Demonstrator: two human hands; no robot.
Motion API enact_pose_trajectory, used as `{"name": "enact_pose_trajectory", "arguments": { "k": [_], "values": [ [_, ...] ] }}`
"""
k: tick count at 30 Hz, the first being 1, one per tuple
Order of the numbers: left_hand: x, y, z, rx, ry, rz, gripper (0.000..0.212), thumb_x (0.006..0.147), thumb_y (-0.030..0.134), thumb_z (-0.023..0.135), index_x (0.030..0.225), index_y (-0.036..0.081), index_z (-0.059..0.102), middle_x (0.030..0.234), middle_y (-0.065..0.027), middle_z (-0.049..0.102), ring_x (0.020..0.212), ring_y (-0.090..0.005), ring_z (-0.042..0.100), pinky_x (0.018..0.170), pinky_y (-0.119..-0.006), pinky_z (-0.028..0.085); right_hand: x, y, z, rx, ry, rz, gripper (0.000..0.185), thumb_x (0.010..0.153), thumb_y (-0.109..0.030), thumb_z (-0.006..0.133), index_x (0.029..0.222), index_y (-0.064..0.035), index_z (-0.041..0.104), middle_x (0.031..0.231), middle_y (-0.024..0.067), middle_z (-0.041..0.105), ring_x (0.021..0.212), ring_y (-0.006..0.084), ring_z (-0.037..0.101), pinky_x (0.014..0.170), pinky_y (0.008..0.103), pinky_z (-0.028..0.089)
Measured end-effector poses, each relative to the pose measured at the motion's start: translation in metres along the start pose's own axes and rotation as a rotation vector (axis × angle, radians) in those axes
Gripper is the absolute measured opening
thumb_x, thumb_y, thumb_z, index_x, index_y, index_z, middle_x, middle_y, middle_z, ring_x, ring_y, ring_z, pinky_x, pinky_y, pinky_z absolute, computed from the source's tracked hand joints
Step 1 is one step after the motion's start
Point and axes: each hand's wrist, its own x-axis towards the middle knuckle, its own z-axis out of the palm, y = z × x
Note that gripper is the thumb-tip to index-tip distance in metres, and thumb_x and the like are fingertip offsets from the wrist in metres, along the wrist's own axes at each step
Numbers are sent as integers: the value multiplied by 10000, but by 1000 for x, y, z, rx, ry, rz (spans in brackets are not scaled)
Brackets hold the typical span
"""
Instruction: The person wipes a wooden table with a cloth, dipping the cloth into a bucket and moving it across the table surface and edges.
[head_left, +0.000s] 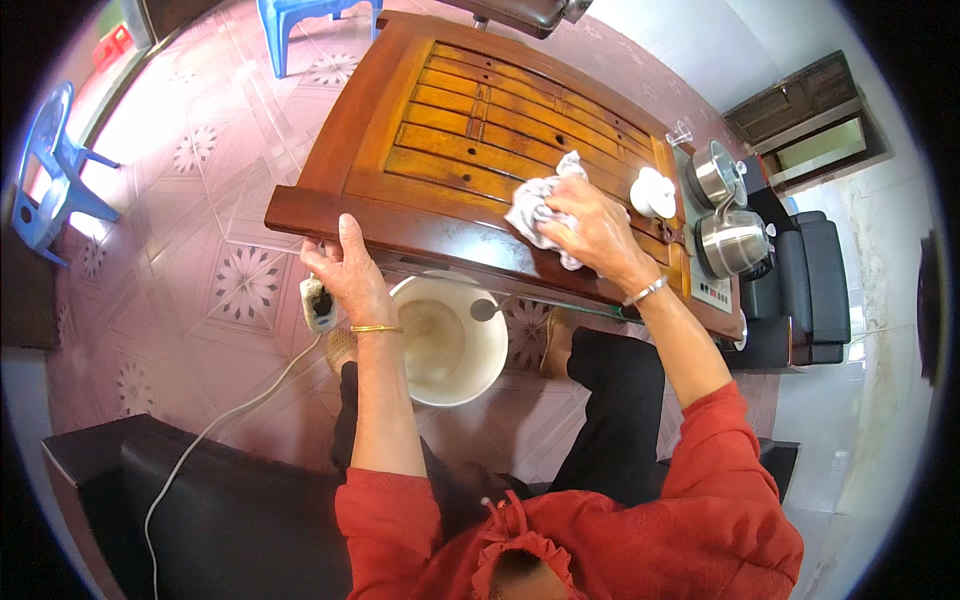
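My right hand (596, 232) grips a crumpled white cloth (541, 201) and presses it on the near side of a wooden tea table (450, 217). Part of the cloth spreads over the slatted tray (517, 112) set into the tabletop. At the near left corner of the table, my left hand (346, 274) holds the dark wooden edge, thumb on top and fingers underneath. Just right of the cloth stands a small white lidded cup (652, 193). Beyond it, two steel kettles (733, 244) sit on a panel with controls at the table's right end.
On the floor between my feet is a white bucket (442, 367) with cloudy liquid. A power socket (318, 304) with a white cord (225, 420) lies left of it. Blue plastic chairs (56, 176) stand at the left and far side; a black sofa (802, 289) is at right.
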Motion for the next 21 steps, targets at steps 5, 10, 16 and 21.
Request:
{"name": "enact_pose_trajectory", "arguments": {
  "k": [5, 10, 16, 21],
  "values": [
    [-3, 0, 4, 64, 23, -34, 555, 879, 196, 621, 1257, -16, 273, 1173, -153, 461, 1037, -198, 469, 887, -324, 422, 90, -48, 45, 102, 115, -189, 254, 792, -306, 591, 799, -60, 656, 956, 111, 571, 881, 290, 593, 745, 404, 490],
    [8, 4, -5, 162, 14, -73, 570, 871, 187, 627, 1267, -20, 273, 1174, -156, 466, 1050, -203, 469, 907, -332, 416, 113, -61, 58, -10, 114, -302, 201, 772, -275, 616, 847, -88, 627, 955, 110, 566, 915, 298, 576, 726, 402, 495],
    [14, -9, -9, 115, 36, 5, 519, 852, 299, 655, 1204, 62, 357, 1076, -64, 532, 881, -137, 526, 619, -287, 433, 26, 9, 3, 68, -129, -139, 312, 803, -323, 606, 969, -62, 643, 1035, 128, 532, 966, 268, 563, 804, 388, 459],
    [9, -5, -5, 105, 3, -3, 579, 858, 268, 655, 1256, 16, 318, 1115, -83, 509, 942, -154, 508, 730, -296, 449, -17, 47, -27, -44, -224, -1, 317, 821, -332, 562, 933, -46, 639, 961, 133, 522, 889, 284, 548, 759, 388, 449]
  ]
}}
